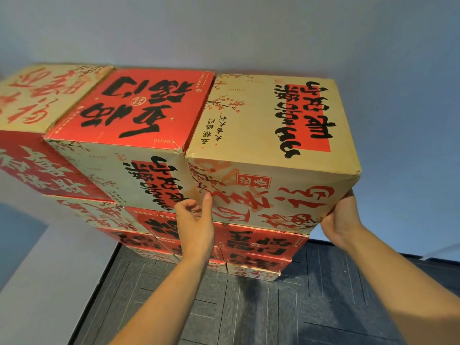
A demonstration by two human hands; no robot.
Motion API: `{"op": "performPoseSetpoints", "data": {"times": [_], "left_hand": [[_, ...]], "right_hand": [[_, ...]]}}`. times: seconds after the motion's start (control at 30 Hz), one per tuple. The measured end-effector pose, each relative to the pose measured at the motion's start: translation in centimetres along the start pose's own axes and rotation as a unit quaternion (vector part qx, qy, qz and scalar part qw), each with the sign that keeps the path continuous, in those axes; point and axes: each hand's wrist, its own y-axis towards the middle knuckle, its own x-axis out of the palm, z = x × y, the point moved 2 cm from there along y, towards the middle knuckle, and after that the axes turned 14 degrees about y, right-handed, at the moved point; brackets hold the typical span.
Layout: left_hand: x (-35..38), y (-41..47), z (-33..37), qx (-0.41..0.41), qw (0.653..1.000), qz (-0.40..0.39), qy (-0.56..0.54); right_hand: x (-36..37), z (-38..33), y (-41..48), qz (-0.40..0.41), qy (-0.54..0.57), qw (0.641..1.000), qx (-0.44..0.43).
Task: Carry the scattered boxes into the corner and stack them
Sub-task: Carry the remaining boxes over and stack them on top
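A tan cardboard box (271,135) with red and black lettering sits at the right end of the top row of a tall stack. My right hand (341,220) presses flat against its lower right side, with the fingers hidden behind the box. My left hand (196,220) is at the box's lower front left corner; the thumb touches the front face and the other fingers are loosely curled, holding nothing. A red-topped box (139,108) stands touching its left side, and another tan box (44,95) is further left.
Several more red and tan boxes (261,245) make up the rows beneath, down to the dark grey tiled floor (249,307). The stack stands against a pale back wall (249,33). A side wall (37,257) closes the left.
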Motion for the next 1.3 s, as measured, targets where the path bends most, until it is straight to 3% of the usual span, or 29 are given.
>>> {"op": "performPoseSetpoints", "data": {"times": [0.13,0.3,0.53,0.83,1.1,1.3], "left_hand": [[0.3,0.6,-1.7,-0.038,0.998,-0.028,-0.038],[1.7,1.9,-5.7,-0.160,0.979,-0.075,-0.104],[4.8,2.8,-13.9,-0.208,0.964,-0.127,-0.104],[11.5,4.4,-29.8,-0.269,0.952,-0.092,-0.111],[20.0,12.2,-46.7,-0.278,0.943,-0.114,-0.142],[26.3,17.8,-57.1,-0.280,0.936,-0.086,-0.194]], "right_hand": [[-0.2,0.0,-1.2,0.034,0.012,0.999,-0.002],[-3.7,2.6,-2.3,0.062,-0.033,0.995,0.071],[-9.8,10.2,-1.8,0.072,-0.034,0.987,0.139],[-20.8,27.3,2.4,0.090,-0.003,0.978,0.191],[-29.5,44.9,11.2,0.117,-0.012,0.975,0.187],[-35.3,57.7,18.3,0.122,-0.034,0.975,0.181]]}}
